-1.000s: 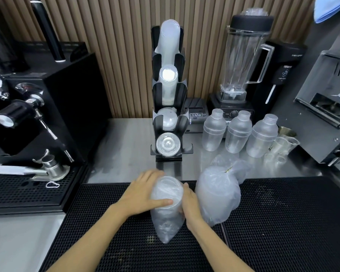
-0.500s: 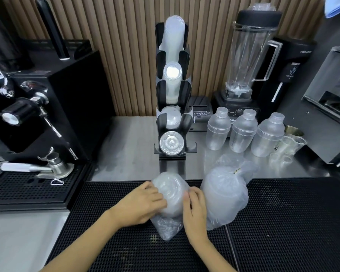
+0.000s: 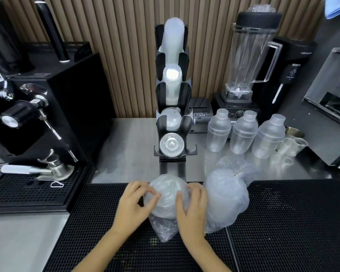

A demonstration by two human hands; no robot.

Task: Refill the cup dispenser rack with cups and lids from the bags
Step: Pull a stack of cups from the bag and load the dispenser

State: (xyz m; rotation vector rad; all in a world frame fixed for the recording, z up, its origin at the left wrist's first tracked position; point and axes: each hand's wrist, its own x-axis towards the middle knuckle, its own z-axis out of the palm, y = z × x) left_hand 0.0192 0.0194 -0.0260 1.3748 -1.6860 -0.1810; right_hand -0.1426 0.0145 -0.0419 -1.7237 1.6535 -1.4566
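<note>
A black cup dispenser rack (image 3: pixel 173 95) stands upright at the back of the steel counter. Its two upper slots hold stacks of clear cups (image 3: pixel 172 42), the third slot holds domed lids (image 3: pixel 170 119), and the lowest slot holds flat lids (image 3: pixel 171 144). In front of it, on the black mat, a stack of dome lids (image 3: pixel 166 195) sticks out of a clear plastic bag (image 3: pixel 163 226). My left hand (image 3: pixel 134 205) grips the stack from the left and my right hand (image 3: pixel 192 207) grips it from the right. A second tied bag (image 3: pixel 226 195) lies just right of my right hand.
An espresso machine (image 3: pixel 28 107) with a portafilter fills the left side. A blender (image 3: pixel 249 55), three plastic shakers (image 3: pixel 243 132) and small measuring cups (image 3: pixel 290 148) stand at the back right. Black perforated bar mats (image 3: pixel 292 222) cover the front counter.
The lid stack has tipped so its dome end now faces up toward me, farther out of the bag. Both hands shifted up around it. The view moved closer.
</note>
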